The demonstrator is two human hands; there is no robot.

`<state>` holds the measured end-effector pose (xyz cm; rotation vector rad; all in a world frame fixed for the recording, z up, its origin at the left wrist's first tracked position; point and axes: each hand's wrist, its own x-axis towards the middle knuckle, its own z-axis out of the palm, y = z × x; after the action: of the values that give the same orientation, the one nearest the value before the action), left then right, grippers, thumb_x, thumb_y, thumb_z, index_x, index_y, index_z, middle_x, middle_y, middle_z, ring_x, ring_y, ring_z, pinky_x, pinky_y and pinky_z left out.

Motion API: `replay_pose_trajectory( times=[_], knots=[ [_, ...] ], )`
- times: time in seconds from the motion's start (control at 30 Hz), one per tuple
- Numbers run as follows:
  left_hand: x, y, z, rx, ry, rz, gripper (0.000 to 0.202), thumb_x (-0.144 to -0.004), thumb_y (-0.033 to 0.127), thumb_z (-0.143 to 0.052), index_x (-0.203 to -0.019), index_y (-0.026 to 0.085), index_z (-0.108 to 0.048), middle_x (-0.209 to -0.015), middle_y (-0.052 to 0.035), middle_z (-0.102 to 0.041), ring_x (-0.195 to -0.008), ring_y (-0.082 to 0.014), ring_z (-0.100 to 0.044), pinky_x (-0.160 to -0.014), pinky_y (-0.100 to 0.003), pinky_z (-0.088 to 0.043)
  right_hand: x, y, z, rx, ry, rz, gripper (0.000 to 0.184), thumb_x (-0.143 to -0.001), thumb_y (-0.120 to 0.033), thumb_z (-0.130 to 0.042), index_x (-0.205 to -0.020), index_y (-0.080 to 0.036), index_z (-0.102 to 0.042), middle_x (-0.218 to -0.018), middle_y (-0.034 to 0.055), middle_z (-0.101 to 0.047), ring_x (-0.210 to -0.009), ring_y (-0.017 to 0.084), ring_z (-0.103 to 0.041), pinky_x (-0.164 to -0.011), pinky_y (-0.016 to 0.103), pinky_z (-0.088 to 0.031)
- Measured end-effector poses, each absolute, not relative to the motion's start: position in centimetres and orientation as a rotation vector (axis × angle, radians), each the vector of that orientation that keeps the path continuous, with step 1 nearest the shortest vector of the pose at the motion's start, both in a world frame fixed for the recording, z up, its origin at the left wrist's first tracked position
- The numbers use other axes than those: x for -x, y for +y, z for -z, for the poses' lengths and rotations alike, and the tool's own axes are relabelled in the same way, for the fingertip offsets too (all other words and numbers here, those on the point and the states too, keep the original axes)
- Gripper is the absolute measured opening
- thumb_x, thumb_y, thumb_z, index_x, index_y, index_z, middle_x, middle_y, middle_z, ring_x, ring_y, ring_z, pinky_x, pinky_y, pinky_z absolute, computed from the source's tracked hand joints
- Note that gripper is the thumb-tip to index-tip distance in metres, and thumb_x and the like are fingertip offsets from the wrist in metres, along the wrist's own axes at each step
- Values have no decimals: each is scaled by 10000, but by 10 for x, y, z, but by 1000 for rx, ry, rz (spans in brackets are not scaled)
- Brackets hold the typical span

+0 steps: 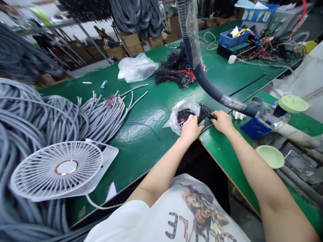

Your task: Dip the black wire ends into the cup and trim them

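A bunch of thin black wires (202, 113) lies across the edge of a clear plastic bag, between my two hands. My left hand (191, 130) is closed around the bunch on its left side, its thumb pointing right and its fingertips partly hidden. From the other side my right hand (222, 121) pinches the narrow dark end of the same wires. Just behind my left hand the open plastic bag (174, 117) holds a tangle of small black and red wire pieces (183, 116).
Thick grey cables (63, 111) cover the left, with a white fan (58, 169) in front. Black and red wire bundles (174, 70) lie farther back beside a plastic bag (137, 67). A ribbed hose (202, 77) hangs close above my right hand. Blue bins (233, 38) stand at back right.
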<state>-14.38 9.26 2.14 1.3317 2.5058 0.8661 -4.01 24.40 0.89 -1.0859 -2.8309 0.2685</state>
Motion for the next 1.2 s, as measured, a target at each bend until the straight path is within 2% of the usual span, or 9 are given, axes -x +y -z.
replay_pose_trajectory(
  times=[0.1, 0.27, 0.4, 0.63, 0.77, 0.87, 0.97, 1.07, 1.2],
  knots=[
    [148, 97, -12, -1282, 2507, -905, 121, -848, 248, -626, -921, 156, -652, -947, -102, -655, -921, -256, -650, -822, -331, -472, 37, 247, -10, 1092, -2830, -303, 316, -850, -247, -560, -1127, -159, -684, -1050, 130, -651, -957, 254, -613, -795, 332, -454],
    [163, 89, -7, -1153, 2334, -1499, 138, -849, 259, -605, -905, 135, -630, -866, -65, -668, -807, -182, -623, -762, -276, -463, 40, 249, -11, 1035, -2851, -368, 304, -835, -234, -590, -1108, -167, -704, -1057, 131, -660, -983, 262, -608, -809, 333, -447],
    [167, 85, -10, -1167, 2174, -1691, 123, -817, 249, -632, -863, 136, -643, -818, -37, -661, -776, -158, -608, -743, -255, -453, 61, 242, -6, 976, -2844, -414, 259, -815, -219, -611, -1043, -156, -717, -1041, 134, -674, -988, 264, -605, -829, 331, -444],
    [167, 94, -5, -1071, 2047, -1549, 228, -740, 255, -731, -921, 123, -686, -911, -86, -725, -872, -222, -667, -837, -326, -489, 83, 234, -3, 909, -2744, -522, 252, -813, -174, -580, -1028, -157, -711, -1020, 120, -702, -956, 240, -624, -833, 311, -453],
    [164, 82, -15, -932, 1962, -1729, 322, -802, 339, -695, -1037, 120, -693, -1059, -118, -720, -1008, -237, -657, -917, -337, -480, 59, 244, -22, 913, -2667, -577, 285, -789, -152, -605, -1055, -153, -707, -1021, 95, -712, -907, 204, -646, -846, 305, -469],
    [153, 54, -36, -807, 1808, -1859, 340, -861, 409, -630, -1025, 119, -694, -982, -93, -715, -776, -137, -651, -739, -245, -498, 31, 239, -47, 908, -2531, -657, 237, -818, -184, -594, -1019, -145, -713, -959, 77, -716, -848, 182, -652, -825, 302, -481],
    [129, 21, -53, -720, 1469, -1625, 440, -888, 518, -563, -982, 106, -684, -641, -4, -616, -382, -32, -364, -404, -190, -292, -1, 208, -71, 801, -2368, -1018, 182, -827, -291, -634, -918, -168, -733, -832, 39, -714, -733, 164, -632, -718, 284, -485],
    [101, 3, -49, -709, 1192, -1424, 456, -868, 541, -588, -924, 95, -669, -507, 39, -503, -364, -34, -333, -376, -182, -221, -30, 167, -79, 722, -2324, -1398, 226, -844, -385, -644, -845, -179, -739, -821, 36, -714, -765, 170, -640, -711, 273, -484],
    [76, 6, -23, -583, 952, -1389, 460, -833, 557, -622, -895, 102, -641, -441, 81, -413, -329, -34, -269, -355, -192, -200, -59, 126, -62, 855, -2089, -1536, 231, -866, -387, -637, -841, -188, -752, -858, 46, -701, -810, 167, -644, -758, 268, -501]
  ],
)
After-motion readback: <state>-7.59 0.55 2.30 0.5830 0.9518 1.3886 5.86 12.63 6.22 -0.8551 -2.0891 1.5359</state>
